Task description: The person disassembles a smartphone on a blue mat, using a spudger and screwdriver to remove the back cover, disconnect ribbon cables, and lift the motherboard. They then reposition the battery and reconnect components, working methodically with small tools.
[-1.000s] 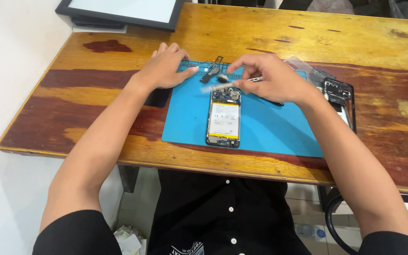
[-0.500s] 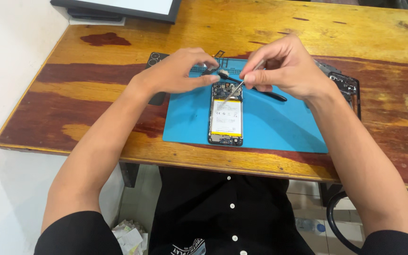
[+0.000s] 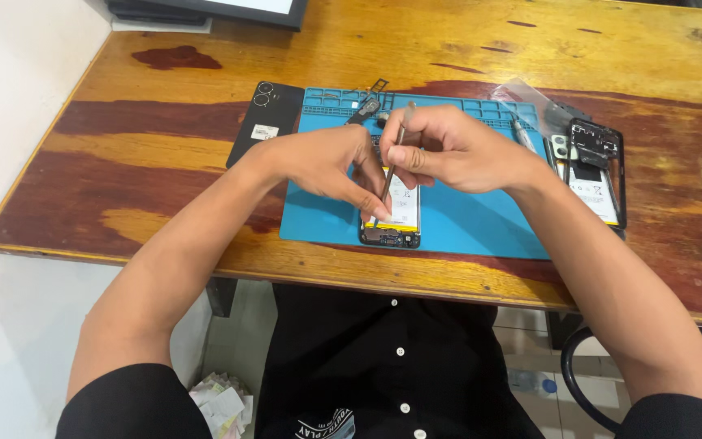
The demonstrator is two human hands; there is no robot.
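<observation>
**Ana:** Head camera looks straight down at the bench. What do both hands have?

**Ben:** The right hand (image 3: pixel 457 150) pinches a thin metal tool (image 3: pixel 393 154) between thumb and forefinger, fingers closed narrowly round its shaft. The tool stands steeply, top end near the mat's far edge, tip down on the opened phone (image 3: pixel 392 213).

**Ana:** And the other one?

**Ben:** The left hand (image 3: pixel 322 162) rests over the phone's left side, fingers curled and pressing down at its edge, the fingertips just beside the tool's tip. It grips nothing that I can make out; it only touches the phone.

**Ana:** Where does the phone lie?

**Ben:** On the blue work mat (image 3: pixel 481 223), near the mat's front edge, back off, with its pale battery showing. The mat sits on the wooden table (image 3: pixel 164 162).

**Ana:** Anything else about?

**Ben:** A black back cover (image 3: pixel 266 122) lies just left of the mat, touching its corner. To the right, partly off the mat, sits a second opened phone frame (image 3: pixel 593 171). Small loose parts (image 3: pixel 367 106) lie in the mat's far trays, too small to tell apart.
</observation>
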